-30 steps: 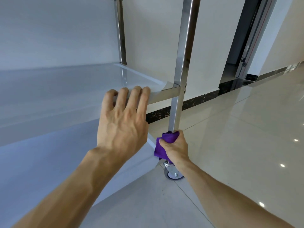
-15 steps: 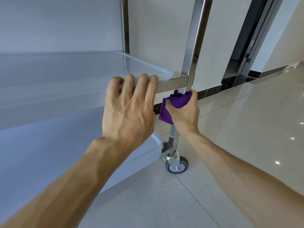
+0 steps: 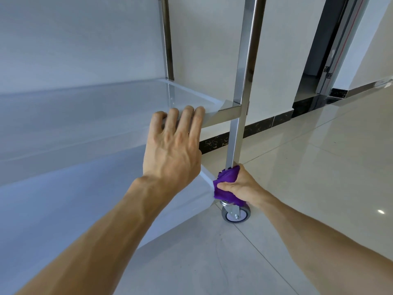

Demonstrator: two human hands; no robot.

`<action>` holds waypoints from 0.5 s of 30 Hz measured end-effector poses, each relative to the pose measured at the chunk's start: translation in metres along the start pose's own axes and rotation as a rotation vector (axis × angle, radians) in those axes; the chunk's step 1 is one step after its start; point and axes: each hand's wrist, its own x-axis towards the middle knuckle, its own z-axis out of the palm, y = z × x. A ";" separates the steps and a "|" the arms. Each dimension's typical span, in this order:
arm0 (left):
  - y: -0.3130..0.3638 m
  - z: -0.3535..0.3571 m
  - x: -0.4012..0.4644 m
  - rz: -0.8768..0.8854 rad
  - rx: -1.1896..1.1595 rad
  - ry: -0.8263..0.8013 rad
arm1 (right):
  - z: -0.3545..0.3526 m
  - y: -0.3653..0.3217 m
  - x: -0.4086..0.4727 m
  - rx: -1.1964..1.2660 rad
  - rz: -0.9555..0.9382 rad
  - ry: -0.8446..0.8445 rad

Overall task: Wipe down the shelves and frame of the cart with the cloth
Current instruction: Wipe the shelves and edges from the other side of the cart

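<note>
Right hand (image 3: 240,186) clenched on cloth (image 3: 226,184) around near post (image 3: 236,137) bottom; left hand (image 3: 172,154) spread, pressing shelf (image 3: 106,107) edge; cloth soft, light; bunch firmly.

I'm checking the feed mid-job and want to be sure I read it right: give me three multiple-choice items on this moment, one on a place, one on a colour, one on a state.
1. Where on the cart's near upright post is the cloth?
A. At its bottom, just above the caster wheel
B. At the top of the post
C. On the middle shelf

2. What colour is the cloth?
A. Yellow
B. Purple
C. White

3. What is the left hand doing?
A. Hanging free
B. Holding a bottle
C. Resting on the middle shelf's front edge, fingers over it

Answers: 1 A, the right hand presses the cloth around the post just above the wheel. 2 B, it shows purple. 3 C, its fingers curl over the rim.
</note>
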 end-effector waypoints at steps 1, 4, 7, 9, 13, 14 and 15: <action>-0.001 -0.004 -0.001 0.003 -0.018 -0.011 | -0.006 -0.003 -0.002 -0.039 -0.008 -0.027; -0.005 -0.018 -0.009 0.015 -0.070 -0.031 | -0.026 -0.020 -0.017 -0.151 -0.024 -0.135; -0.009 -0.034 -0.023 0.020 -0.137 -0.020 | -0.056 -0.042 -0.037 -0.298 -0.027 -0.218; -0.010 -0.044 -0.033 0.015 -0.177 0.010 | -0.077 -0.054 -0.053 -0.344 -0.038 -0.214; -0.012 -0.068 -0.038 -0.028 -0.236 0.027 | -0.112 -0.073 -0.083 -0.312 -0.068 -0.118; -0.011 -0.076 -0.034 -0.058 -0.288 0.013 | -0.119 -0.077 -0.089 -0.280 -0.086 -0.088; -0.010 -0.084 -0.027 -0.094 -0.376 -0.003 | -0.126 -0.081 -0.095 -0.242 -0.106 -0.058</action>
